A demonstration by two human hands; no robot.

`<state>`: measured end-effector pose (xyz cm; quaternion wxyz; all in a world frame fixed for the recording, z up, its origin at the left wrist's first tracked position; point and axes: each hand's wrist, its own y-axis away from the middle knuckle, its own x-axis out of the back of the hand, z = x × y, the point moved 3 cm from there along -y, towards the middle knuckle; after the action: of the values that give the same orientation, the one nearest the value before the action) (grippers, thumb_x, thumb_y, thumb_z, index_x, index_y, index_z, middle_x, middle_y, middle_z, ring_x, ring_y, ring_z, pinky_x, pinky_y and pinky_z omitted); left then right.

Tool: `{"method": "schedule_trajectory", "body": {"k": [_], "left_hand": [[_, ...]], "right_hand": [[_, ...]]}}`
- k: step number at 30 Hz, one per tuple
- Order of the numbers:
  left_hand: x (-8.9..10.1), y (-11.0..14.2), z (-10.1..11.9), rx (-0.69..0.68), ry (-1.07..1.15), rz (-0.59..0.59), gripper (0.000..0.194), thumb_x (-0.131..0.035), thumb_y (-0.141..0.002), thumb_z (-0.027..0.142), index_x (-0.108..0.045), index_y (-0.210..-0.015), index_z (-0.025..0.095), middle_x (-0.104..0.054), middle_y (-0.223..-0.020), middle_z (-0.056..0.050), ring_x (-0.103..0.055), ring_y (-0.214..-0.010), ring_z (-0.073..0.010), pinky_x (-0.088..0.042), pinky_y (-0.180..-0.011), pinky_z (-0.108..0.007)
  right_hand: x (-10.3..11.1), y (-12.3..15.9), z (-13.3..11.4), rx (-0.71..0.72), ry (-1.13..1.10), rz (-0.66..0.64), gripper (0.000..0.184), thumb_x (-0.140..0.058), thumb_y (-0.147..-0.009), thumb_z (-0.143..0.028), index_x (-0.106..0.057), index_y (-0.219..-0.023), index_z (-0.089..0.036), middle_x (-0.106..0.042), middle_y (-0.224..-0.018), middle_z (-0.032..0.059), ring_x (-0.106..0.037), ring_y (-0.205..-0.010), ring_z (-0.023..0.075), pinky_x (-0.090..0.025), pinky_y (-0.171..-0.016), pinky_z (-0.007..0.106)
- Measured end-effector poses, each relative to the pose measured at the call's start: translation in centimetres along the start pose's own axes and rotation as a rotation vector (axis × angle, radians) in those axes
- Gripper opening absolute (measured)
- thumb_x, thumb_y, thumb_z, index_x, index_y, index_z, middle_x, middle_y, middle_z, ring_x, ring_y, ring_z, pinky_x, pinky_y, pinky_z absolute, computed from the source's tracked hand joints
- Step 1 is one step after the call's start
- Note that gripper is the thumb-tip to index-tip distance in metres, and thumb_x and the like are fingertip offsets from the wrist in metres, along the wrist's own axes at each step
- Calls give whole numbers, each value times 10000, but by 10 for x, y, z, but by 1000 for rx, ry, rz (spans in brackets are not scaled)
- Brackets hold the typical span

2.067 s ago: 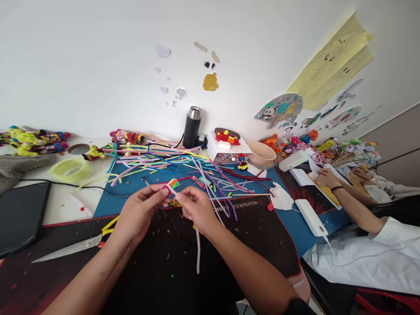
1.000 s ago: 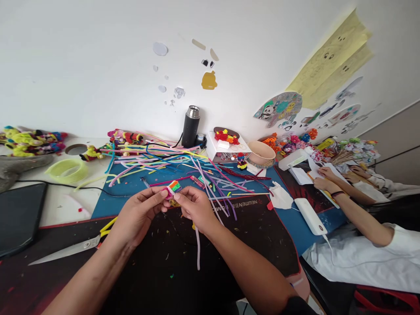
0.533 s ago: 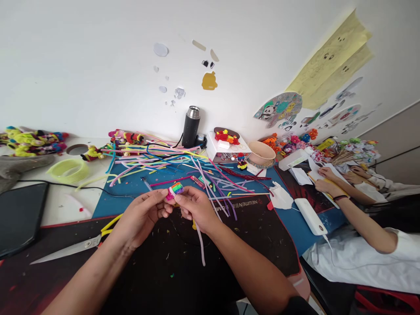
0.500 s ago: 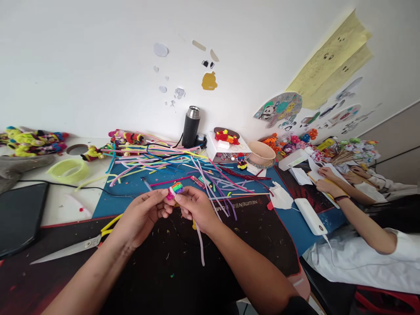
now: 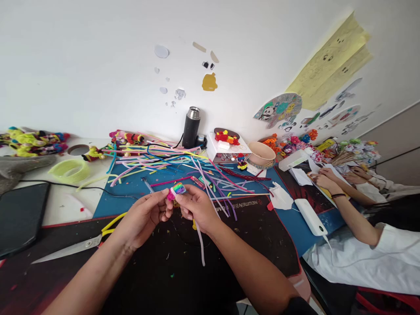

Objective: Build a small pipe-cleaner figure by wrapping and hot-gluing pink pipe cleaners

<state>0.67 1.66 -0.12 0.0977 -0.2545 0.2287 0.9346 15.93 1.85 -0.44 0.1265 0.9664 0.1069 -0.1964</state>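
Both hands meet above the dark desk mat (image 5: 249,236). My left hand (image 5: 142,216) and my right hand (image 5: 195,205) pinch a small many-coloured pipe-cleaner coil (image 5: 177,189) between their fingertips. A pale pink pipe cleaner (image 5: 201,243) hangs down from under my right hand toward the mat. Just beyond the hands lies a spread of loose coloured pipe cleaners (image 5: 170,164) on the blue mat.
Scissors (image 5: 75,245) lie left of my left arm, near a dark tablet (image 5: 19,214). A black flask (image 5: 191,127), a white box of small figures (image 5: 226,146) and a bowl (image 5: 262,153) stand at the back. Another person's arm (image 5: 348,205) works at the right.
The coil has turned in my fingertips and shifted slightly right and up. The hanging pink pipe cleaner swung a little. The other person's hand moved over the papers.
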Motion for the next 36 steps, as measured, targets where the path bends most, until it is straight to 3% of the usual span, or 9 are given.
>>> {"method": "schedule_trajectory", "body": {"k": [7,10,13,15,26,36], "left_hand": [[2,-3,-4,9,-120,-11,505,-923,-706,641,-768,-687,160,-711,-713,-62,-602,-640,-164,-461,-551,-241],[6,-4,-2,-118,-270,8,523,-839,-787,696,-798,-793,176,-740,-770,-81,-651,-733,-218,-507,-617,-282],[8,-2,3,-291,-415,30,508,-864,-800,631,-793,-1091,221,-794,-1009,-84,-706,-930,-272,-569,-760,-337],[8,-1,5,-368,-498,28,551,-900,-780,572,-750,-1191,237,-789,-1135,-87,-715,-1035,-293,-584,-852,-375],[8,3,1,-539,-654,105,335,-805,-881,500,-711,-1068,238,-778,-993,-50,-744,-914,-257,-595,-826,-371],[10,2,8,-487,-596,252,452,-862,-782,585,-711,-1017,229,-774,-930,-43,-734,-843,-254,-584,-805,-373]], "right_hand": [[1,-2,-2,35,-16,23,438,-915,-742,-491,-656,-936,-195,-447,-495,-137,-290,-397,44,-185,-392,210],[4,-3,-1,44,-3,43,425,-912,-746,-482,-652,-919,-193,-429,-484,-145,-269,-379,37,-180,-385,212],[6,-4,0,54,8,69,424,-909,-752,-481,-639,-907,-193,-422,-484,-149,-265,-372,33,-175,-382,212],[8,-5,1,56,16,70,427,-906,-760,-487,-624,-896,-195,-432,-492,-146,-272,-371,32,-174,-380,211],[4,-2,5,40,33,18,436,-893,-784,-523,-615,-906,-210,-458,-501,-138,-284,-386,44,-221,-378,205],[4,1,3,43,56,20,430,-899,-764,-533,-625,-764,-201,-444,-508,-116,-327,-399,51,-220,-392,217]]}}
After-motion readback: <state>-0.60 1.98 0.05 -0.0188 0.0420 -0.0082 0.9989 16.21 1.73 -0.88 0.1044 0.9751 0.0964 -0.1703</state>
